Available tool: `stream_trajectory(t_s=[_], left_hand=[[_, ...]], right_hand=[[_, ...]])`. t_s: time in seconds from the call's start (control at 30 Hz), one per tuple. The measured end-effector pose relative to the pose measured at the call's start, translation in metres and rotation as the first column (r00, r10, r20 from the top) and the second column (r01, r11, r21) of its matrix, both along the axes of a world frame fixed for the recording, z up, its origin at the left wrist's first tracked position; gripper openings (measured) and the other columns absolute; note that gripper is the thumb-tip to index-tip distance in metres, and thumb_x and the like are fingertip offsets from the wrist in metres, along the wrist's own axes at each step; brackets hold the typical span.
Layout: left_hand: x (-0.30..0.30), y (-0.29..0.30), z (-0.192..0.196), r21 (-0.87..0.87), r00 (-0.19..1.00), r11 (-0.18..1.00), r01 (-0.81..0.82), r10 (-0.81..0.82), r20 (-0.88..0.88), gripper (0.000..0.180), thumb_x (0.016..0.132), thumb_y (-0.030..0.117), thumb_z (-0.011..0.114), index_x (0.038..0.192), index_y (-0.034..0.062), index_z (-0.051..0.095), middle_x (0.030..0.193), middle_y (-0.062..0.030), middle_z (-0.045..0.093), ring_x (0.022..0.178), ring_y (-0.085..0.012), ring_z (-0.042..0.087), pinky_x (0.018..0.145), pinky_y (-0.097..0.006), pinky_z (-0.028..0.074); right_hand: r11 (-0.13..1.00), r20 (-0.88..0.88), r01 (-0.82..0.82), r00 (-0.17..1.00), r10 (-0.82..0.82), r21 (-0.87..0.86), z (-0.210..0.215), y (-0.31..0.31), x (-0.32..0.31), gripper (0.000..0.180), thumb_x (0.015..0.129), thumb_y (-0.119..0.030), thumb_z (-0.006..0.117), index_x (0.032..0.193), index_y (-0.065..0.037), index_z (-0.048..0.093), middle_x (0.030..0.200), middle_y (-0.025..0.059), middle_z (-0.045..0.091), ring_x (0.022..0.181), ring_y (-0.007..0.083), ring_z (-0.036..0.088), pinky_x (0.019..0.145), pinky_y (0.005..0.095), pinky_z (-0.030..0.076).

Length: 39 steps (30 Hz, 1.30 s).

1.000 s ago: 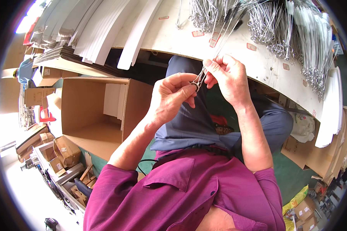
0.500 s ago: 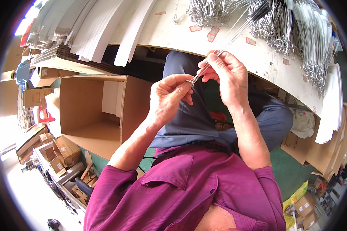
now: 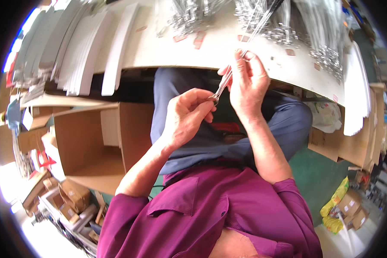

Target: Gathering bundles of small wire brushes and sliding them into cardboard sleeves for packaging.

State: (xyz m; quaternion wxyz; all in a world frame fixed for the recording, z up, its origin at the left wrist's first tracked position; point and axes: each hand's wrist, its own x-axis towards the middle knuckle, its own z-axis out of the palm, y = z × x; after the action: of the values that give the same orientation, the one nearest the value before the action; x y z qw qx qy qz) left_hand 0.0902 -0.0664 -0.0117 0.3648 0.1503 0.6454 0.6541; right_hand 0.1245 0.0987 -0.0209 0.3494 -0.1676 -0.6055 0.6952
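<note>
Between my two hands runs a slim bunch of looped metal wires [image 3: 222,85], slanting up to the right toward a dark end at the top of the view. My left hand [image 3: 182,115] is closed, pinching the looped ends between thumb and forefinger. Farther up the wires, my right hand [image 3: 250,88] grips them between thumb and fingers. Both hands are above my lap, just off the table's near edge. How many wires are held cannot be made out.
Across the white table [image 3: 159,53] lie heaps of similar looped wires [image 3: 327,51] and, at left, long white strips [image 3: 116,56]. An open cardboard box [image 3: 135,133] stands by my left leg. More white strips [image 3: 356,94] hang over the right edge.
The view has tilted, so the table and box appear farther left. My right hand has moved slightly higher relative to my left, and both still hold the wires.
</note>
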Motion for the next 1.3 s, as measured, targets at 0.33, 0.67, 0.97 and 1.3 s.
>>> stream_trajectory(t_s=[0.33,0.67,0.97,1.3], left_hand=[[0.004,0.044,-0.012,-0.172,0.929,0.972,0.157,-0.204,-0.308,0.013,0.093,0.008,0.073,0.089,-0.0038,0.070,0.073,-0.0077,0.069,0.060,-0.0103,0.062,0.056,-0.025,0.051],[0.029,0.086,-0.025,0.058,0.879,0.909,0.412,-0.414,0.238,0.046,0.108,0.034,0.055,0.081,-0.0016,0.067,0.070,-0.0126,0.068,0.058,-0.0180,0.065,0.057,-0.030,0.057],[0.018,0.114,-0.015,-0.144,0.843,0.907,0.395,-0.420,-0.336,0.013,0.097,0.008,0.067,0.093,-0.0037,0.071,0.075,-0.0047,0.069,0.067,-0.0084,0.063,0.063,-0.024,0.052],[-0.016,0.233,0.044,-0.184,0.464,0.907,0.379,-0.358,-0.810,0.012,0.093,0.010,0.070,0.092,-0.0021,0.071,0.074,-0.0157,0.070,0.068,-0.0222,0.071,0.066,-0.034,0.055]], right_hand=[[0.984,-0.043,0.147,0.987,-0.152,-0.097,-0.003,0.019,0.021,0.016,0.108,-0.017,0.055,0.103,-0.001,0.057,0.066,0.0039,0.062,0.053,0.0083,0.059,0.049,0.0249,0.046],[0.849,-0.152,0.015,0.982,-0.112,-0.528,0.006,0.061,0.051,0.030,0.111,-0.033,0.050,0.110,-0.005,0.061,0.070,-0.0057,0.044,0.052,0.0034,0.035,0.045,0.0199,0.033],[0.891,0.059,0.454,0.889,-0.454,0.016,0.005,0.194,0.120,0.042,0.107,-0.048,0.054,0.079,-0.017,0.046,0.062,-0.0095,0.040,0.045,0.0013,0.036,0.038,0.0210,0.028],[0.818,0.232,0.552,0.785,-0.575,0.161,-0.016,0.318,0.164,0.048,0.105,-0.042,0.057,0.088,0.001,0.068,0.059,-0.0031,0.048,0.053,0.0081,0.044,0.049,0.0305,0.035]])
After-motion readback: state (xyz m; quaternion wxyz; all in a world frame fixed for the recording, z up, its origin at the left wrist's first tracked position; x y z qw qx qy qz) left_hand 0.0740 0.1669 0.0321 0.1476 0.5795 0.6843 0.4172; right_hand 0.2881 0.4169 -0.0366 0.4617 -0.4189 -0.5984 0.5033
